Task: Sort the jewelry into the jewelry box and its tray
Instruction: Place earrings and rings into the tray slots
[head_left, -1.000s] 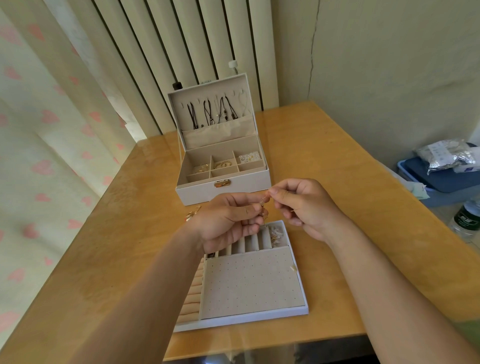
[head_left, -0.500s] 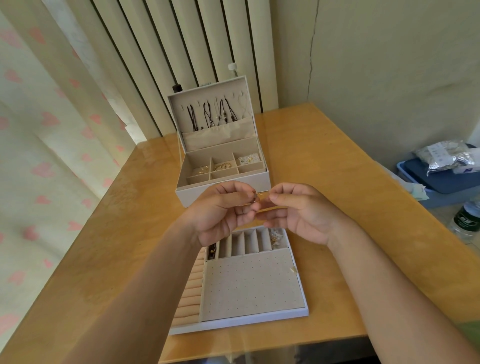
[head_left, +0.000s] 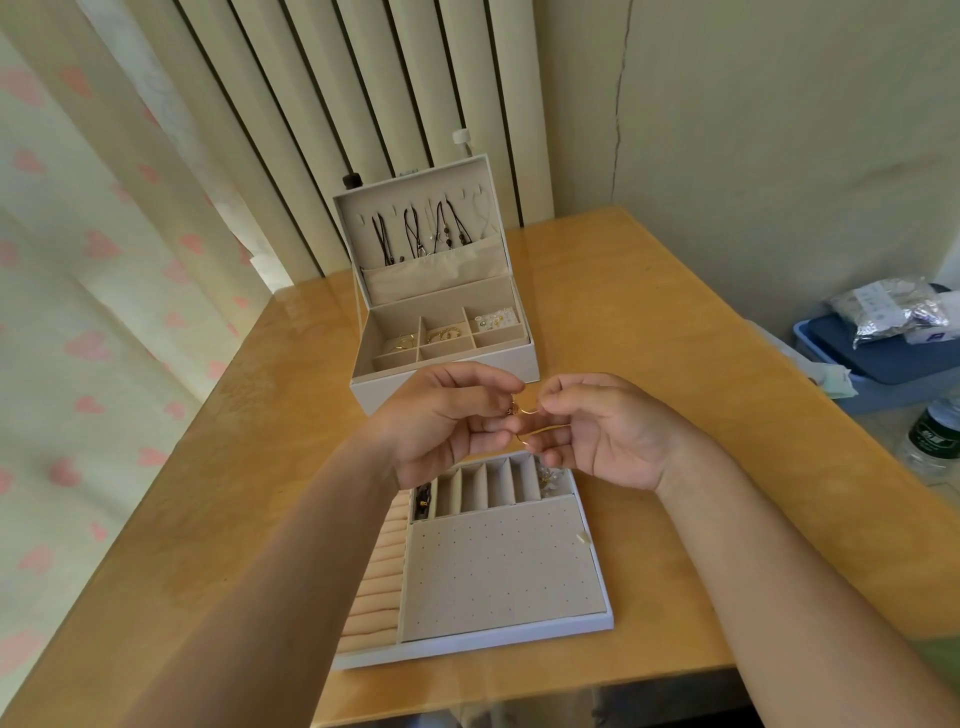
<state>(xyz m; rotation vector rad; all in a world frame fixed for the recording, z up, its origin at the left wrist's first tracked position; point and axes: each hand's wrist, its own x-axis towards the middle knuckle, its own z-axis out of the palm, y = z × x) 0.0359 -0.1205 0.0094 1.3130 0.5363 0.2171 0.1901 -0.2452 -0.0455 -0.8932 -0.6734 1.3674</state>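
The left hand (head_left: 447, 423) and right hand (head_left: 610, 431) meet in mid-air, fingers curled, and pinch a gold wire hoop (head_left: 535, 425) between them. The left thumb and forefinger hold its small ornamented end and the right fingertips hold the thin wire. The hoop hangs above the desk (head_left: 649, 358), over the far edge of the tray (head_left: 467, 644) and just in front of the jewelry box (head_left: 371, 397).

The tray lies flat nearest the person. It has a dotted panel (head_left: 498, 566), ring rolls (head_left: 376, 582) down its left side and a row of narrow slots (head_left: 488, 486) along the far edge. The leftmost slot holds a dark item (head_left: 423, 501), and the rightmost slot holds clear sparkly pieces (head_left: 550, 478).

The jewelry box stands open behind the tray with its lid upright. Dark cord necklaces (head_left: 426, 231) hang inside the lid. Gold pieces (head_left: 444, 334) lie in the box's middle compartment, and small studs (head_left: 496, 318) lie in the right rear one.

A heart-print curtain (head_left: 78, 312) hangs at left. Off the desk at right are a blue bin (head_left: 883, 358), a silvery bag (head_left: 888, 312) and a water bottle (head_left: 935, 431).
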